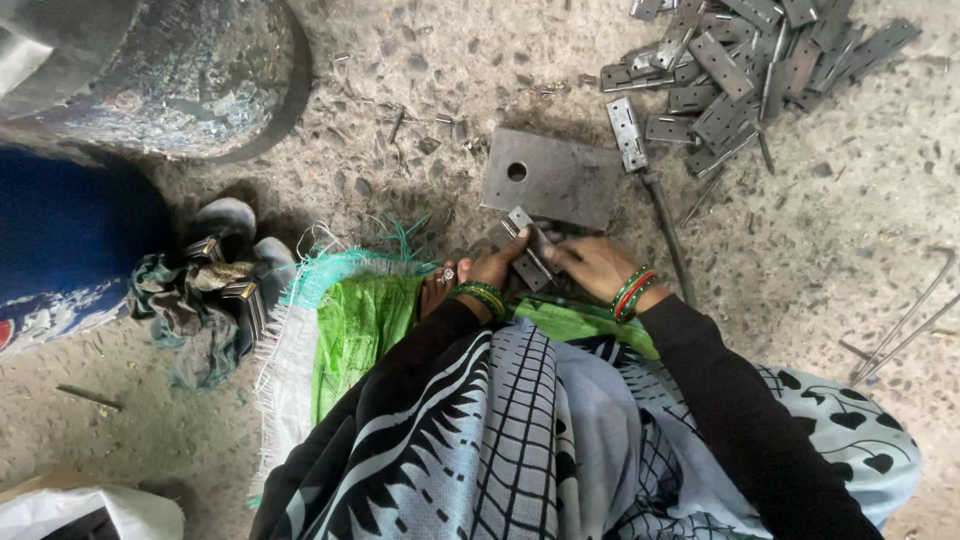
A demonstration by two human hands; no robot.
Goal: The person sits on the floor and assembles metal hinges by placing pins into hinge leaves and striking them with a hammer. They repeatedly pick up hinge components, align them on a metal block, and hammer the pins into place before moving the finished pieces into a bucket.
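My left hand (497, 267) and my right hand (590, 264) meet low over the floor, both gripping a small grey metal hinge (527, 252) held at a slant. Green bangles ring my left wrist, green and red ones my right. Just beyond the hinge lies a square steel plate with a round hole (552, 178). A thin metal rod (667, 235) runs along the floor beside my right hand, with a single hinge leaf (627, 134) at its far end.
A heap of several hinges (752, 70) lies at the top right. A green and white woven sack (340, 320) is under my lap. A large drum (170, 70), blue cloth (70, 235), crumpled rags (200, 300) and bent wire rods (910, 320) surround me.
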